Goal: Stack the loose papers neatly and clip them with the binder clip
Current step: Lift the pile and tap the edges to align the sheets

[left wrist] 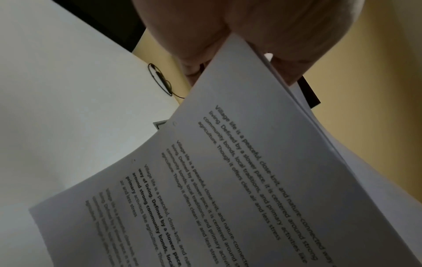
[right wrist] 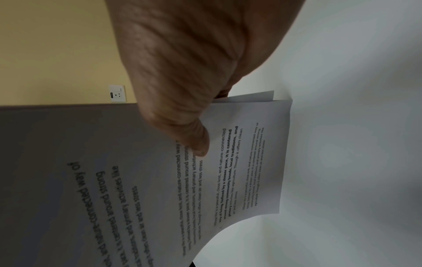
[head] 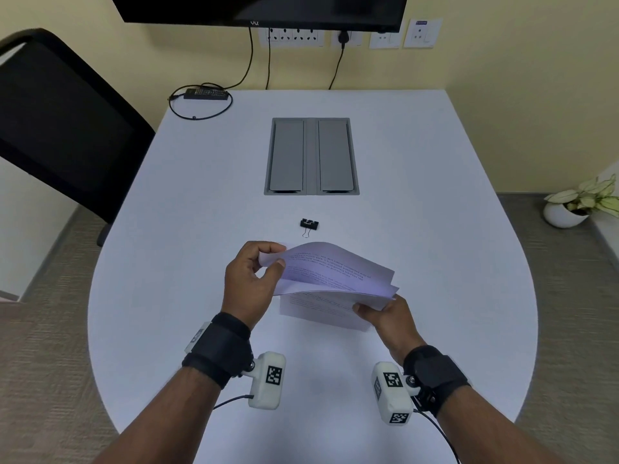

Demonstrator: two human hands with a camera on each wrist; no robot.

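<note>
Several printed white papers (head: 335,272) are lifted above the table, bowed upward. My left hand (head: 264,262) pinches their far left corner between thumb and fingers, seen close in the left wrist view on the papers (left wrist: 251,162). My right hand (head: 371,308) pinches the near right corner, thumb on top of the papers (right wrist: 239,153). One more printed sheet (head: 321,313) lies flat on the table under the held ones. A black binder clip (head: 309,224) with wire handles lies on the table just beyond the papers, untouched.
The white table (head: 167,262) has a grey cable hatch (head: 311,156) in its middle. A black adapter with a looped cable (head: 206,94) sits at the far left corner. A black chair (head: 63,128) stands left, a potted plant (head: 576,205) right.
</note>
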